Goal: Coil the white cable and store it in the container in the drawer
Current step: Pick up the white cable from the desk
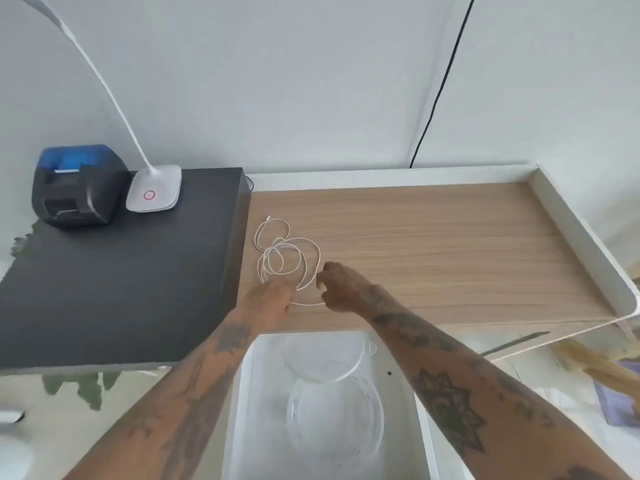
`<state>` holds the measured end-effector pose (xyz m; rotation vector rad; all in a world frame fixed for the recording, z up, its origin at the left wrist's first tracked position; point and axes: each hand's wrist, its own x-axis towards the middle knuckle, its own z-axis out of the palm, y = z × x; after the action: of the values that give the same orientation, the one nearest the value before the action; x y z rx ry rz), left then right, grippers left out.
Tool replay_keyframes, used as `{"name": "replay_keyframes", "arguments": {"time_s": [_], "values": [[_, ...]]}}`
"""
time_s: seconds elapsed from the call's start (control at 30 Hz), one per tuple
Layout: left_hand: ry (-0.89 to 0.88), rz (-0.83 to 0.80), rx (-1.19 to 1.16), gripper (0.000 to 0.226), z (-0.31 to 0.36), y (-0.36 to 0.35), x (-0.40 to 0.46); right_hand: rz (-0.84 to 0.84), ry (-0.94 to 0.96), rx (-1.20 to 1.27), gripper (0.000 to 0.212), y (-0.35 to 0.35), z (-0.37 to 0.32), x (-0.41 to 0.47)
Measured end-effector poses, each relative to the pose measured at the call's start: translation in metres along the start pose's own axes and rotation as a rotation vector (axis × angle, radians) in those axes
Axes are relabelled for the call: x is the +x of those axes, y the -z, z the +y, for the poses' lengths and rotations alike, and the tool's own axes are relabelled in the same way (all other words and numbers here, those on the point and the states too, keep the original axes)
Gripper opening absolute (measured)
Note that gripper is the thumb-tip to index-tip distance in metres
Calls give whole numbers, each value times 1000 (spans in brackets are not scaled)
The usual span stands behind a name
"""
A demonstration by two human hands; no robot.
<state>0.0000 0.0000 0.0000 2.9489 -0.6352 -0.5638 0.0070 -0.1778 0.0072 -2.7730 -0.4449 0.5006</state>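
Pinching a strand of the white cable (287,258) between the left hand's (268,303) fingertips at mid-frame, and curling the right hand's (341,287) fingers over another strand just beside it — whether actually clamped there, hard to tell. Stretching a short run of cable between the two hands along the near edge of the wooden desktop (450,258). Lying in loose, uneven loops just above the hands, with one free end pointing toward the black shelf (114,289) at left — not yet gathered into a neat coil, by the look of it.

Waiting below, at the bottom centre of the frame: the open white drawer (249,410), holding a clear round container (336,420) with its clear lid (325,358) set off and lying just above it. So: drawer open, lid already off, coiling barely begun; winding, placing inside, and presumably lidding and closing all still to do.

Standing in the upper left, clear of the work — a white desk lamp (154,192) and a small black-and-blue printer (76,188).
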Motion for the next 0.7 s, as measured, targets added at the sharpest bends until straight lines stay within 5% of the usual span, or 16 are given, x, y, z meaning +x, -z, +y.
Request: {"name": "replay_keyframes", "arguments": {"time_s": [0.1, 0.43, 0.7], "values": [[11, 13, 19, 30, -2, -16, 14, -66, 49, -42, 27, -19, 6, 14], [-106, 165, 95, 19, -17, -31, 22, -105, 121, -112, 21, -25, 4, 30], [-203, 327, 68, 27, -29, 42, 5, -43, 6, 16, 17, 50, 3, 6]]}}
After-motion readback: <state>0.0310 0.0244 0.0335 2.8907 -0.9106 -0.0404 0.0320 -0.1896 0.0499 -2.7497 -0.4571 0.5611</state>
